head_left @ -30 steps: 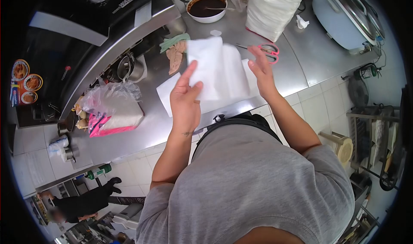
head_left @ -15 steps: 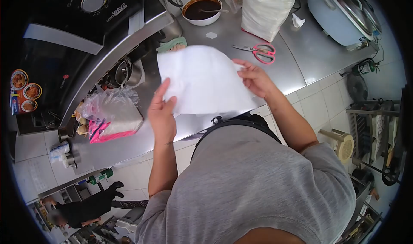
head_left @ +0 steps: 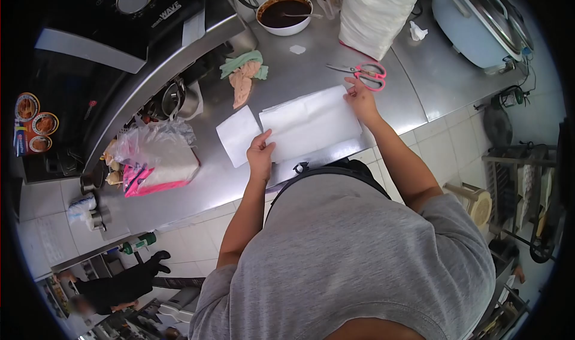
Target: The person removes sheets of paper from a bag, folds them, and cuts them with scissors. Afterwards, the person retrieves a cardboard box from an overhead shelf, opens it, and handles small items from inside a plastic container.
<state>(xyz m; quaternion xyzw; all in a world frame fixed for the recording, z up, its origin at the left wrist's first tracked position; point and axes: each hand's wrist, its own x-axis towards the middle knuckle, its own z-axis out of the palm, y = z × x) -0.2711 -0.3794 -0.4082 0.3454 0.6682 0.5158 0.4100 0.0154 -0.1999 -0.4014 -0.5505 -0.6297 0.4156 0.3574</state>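
A white paper sheet [head_left: 314,121], folded over into layers, lies on the steel counter in front of my body. My left hand [head_left: 260,155] is closed at its lower left edge, with thumb and fingers pinching the paper. At the upper right corner my right hand [head_left: 362,102] grips the same sheet, its fingertips close to the pink-handled scissors [head_left: 370,75]. A smaller white flap [head_left: 235,135] sticks out left of my left hand; whether it belongs to the same sheet I cannot tell.
Behind the paper lie green and peach cloths [head_left: 242,76] and a white bowl of dark sauce [head_left: 284,16] with a spoon. A tall pack of white sheets [head_left: 377,16], a cooker [head_left: 473,28] and a bagged pack [head_left: 159,166] flank them. Another person [head_left: 114,292] stands at lower left.
The sheet was held up broad between both hands; now it is lower and folded narrower. My left hand moved right, and my right hand shifted slightly. The cloths behind came into view.
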